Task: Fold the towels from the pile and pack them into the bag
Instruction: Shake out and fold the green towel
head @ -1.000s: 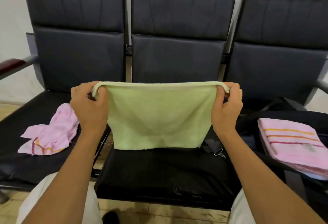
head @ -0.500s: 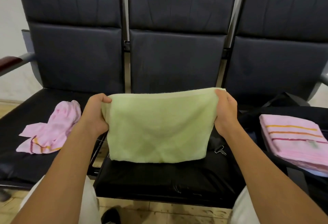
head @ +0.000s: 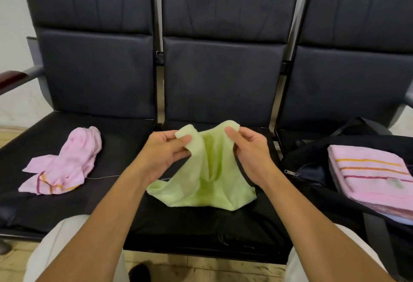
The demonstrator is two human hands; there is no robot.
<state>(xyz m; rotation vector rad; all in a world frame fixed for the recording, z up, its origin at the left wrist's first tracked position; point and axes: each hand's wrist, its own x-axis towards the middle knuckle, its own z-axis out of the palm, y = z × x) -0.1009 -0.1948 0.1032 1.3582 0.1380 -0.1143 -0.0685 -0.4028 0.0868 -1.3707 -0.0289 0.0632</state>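
A light green towel (head: 201, 183) hangs over the middle seat, its lower edge resting on the cushion. My left hand (head: 165, 152) pinches its upper left corner and my right hand (head: 250, 152) pinches the upper right corner; the two corners are close together and the cloth sags in folds between them. A crumpled pink towel (head: 64, 163) lies on the left seat. On the right seat an open black bag (head: 312, 170) holds a folded pink striped towel (head: 368, 179) on top.
Three black padded chairs stand in a row against a pale wall; the middle seat (head: 201, 232) is under the green towel. A wooden-topped armrest (head: 11, 78) juts out at far left. My light trousers and tiled floor show at the bottom.
My hands have come down and together, bringing the green towel's top corners close. The towel, held taut and flat before, now sags in folds onto the seat.
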